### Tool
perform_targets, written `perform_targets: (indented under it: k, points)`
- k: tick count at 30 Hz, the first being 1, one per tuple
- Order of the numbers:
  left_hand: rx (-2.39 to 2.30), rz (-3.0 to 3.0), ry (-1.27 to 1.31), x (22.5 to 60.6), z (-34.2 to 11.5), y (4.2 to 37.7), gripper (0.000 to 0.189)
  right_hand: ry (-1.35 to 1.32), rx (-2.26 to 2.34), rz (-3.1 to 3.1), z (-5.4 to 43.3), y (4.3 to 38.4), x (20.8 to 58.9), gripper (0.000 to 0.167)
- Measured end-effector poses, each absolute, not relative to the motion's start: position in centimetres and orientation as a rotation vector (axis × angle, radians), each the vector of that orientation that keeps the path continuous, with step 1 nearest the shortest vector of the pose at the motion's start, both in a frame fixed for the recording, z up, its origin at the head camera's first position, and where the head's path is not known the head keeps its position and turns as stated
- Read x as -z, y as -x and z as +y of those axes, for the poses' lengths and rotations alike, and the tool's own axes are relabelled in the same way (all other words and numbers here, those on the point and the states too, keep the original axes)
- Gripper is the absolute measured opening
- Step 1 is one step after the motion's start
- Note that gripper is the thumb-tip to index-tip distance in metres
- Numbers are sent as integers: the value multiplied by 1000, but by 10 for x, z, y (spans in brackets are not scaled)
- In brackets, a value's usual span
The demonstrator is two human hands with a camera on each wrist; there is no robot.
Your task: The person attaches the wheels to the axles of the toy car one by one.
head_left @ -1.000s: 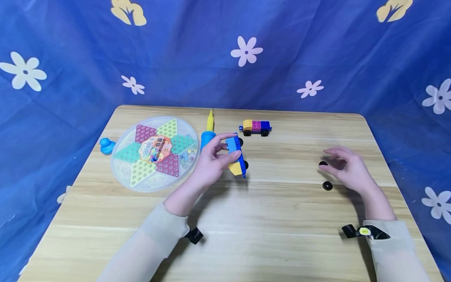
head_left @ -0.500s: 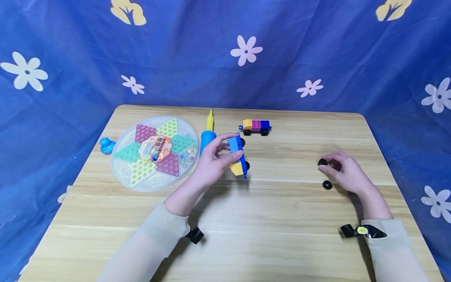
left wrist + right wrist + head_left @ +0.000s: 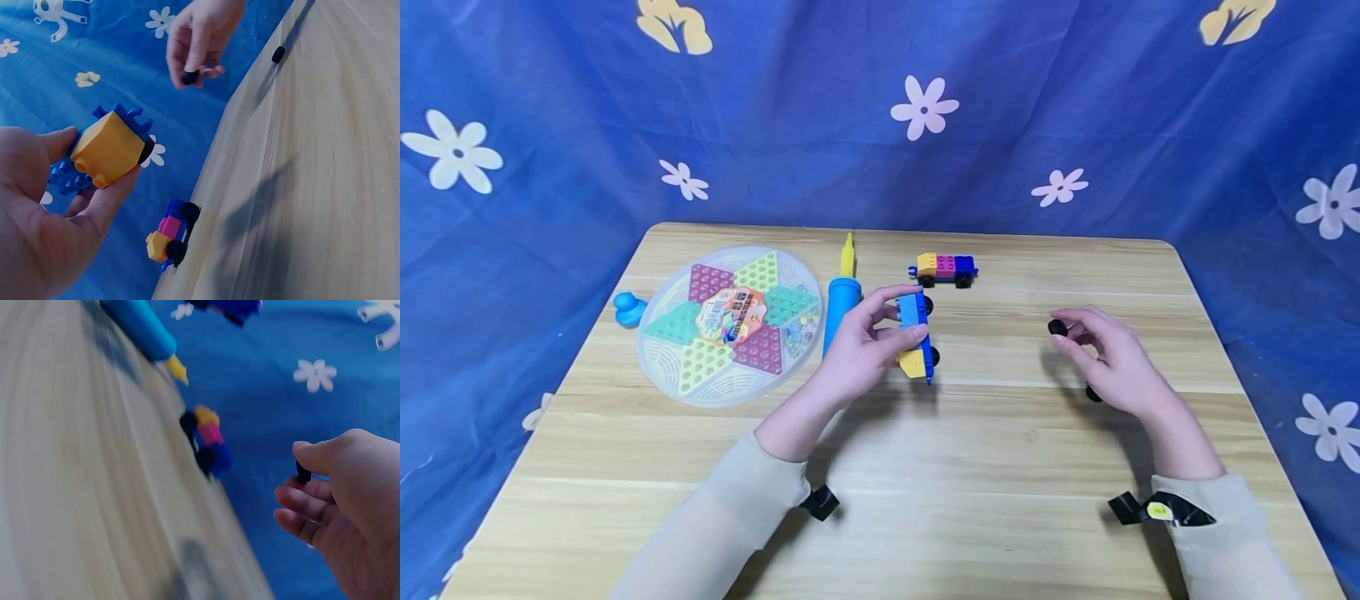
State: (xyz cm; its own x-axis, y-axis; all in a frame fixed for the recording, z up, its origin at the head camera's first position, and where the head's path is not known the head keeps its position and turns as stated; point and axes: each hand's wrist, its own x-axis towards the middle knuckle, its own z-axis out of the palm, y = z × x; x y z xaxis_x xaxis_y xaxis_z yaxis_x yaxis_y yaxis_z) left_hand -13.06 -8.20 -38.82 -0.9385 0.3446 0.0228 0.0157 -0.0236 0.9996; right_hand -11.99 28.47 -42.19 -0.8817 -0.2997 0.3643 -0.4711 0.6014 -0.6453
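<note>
My left hand (image 3: 865, 350) grips a toy car (image 3: 913, 333) of blue and yellow building blocks, tipped on its side above the table. Black wheels show along the car's right side in the head view, and its yellow block (image 3: 109, 150) faces the left wrist camera. Between thumb and fingertips, my right hand (image 3: 1108, 358) pinches a small black wheel (image 3: 1057, 327), raised off the tabletop. A second black wheel (image 3: 1093, 393) lies on the table, partly covered by the right hand in the head view.
At the back stands another block car (image 3: 946, 268) in yellow, pink and blue. Left of it lies a blue pump (image 3: 844, 300) with a yellow nozzle. A round Chinese checkers board (image 3: 730, 396) is farther left, beside a blue knobbed piece (image 3: 628, 309). Blue cloth (image 3: 850, 167) hangs behind the table.
My right hand has picked up one black wheel from the table and carried it leftward. My left hand, with the toy car, has shifted slightly to the right.
</note>
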Motion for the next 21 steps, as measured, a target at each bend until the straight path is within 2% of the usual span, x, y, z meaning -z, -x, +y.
perform_targets:
  k: [21]
  points:
    - [-1980,2075,-482,388,-73,126,51,-998,-1213,-2282,212,101,383,41]
